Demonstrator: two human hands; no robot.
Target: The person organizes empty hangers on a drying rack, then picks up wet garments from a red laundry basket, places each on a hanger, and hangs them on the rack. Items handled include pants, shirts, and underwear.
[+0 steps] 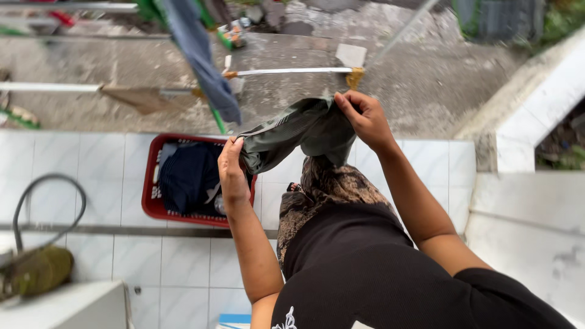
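A dark green garment (298, 131) hangs stretched between both my hands, above the white tiled floor. My left hand (231, 173) pinches its lower left end. My right hand (362, 116) grips its upper right end, fingers closed on the cloth. Just left of my left hand stands a red laundry basket (149, 201) holding dark blue clothes (186, 176). My black shirt and patterned brown skirt fill the lower middle of the view.
White rods of a drying rack (286, 71) cross the top, with a blue-grey cloth (201, 55) hanging from them. A black hose (36, 201) loops at the left beside a mossy object. A white low wall (536, 103) stands at right; grey concrete ground lies beyond the tiles.
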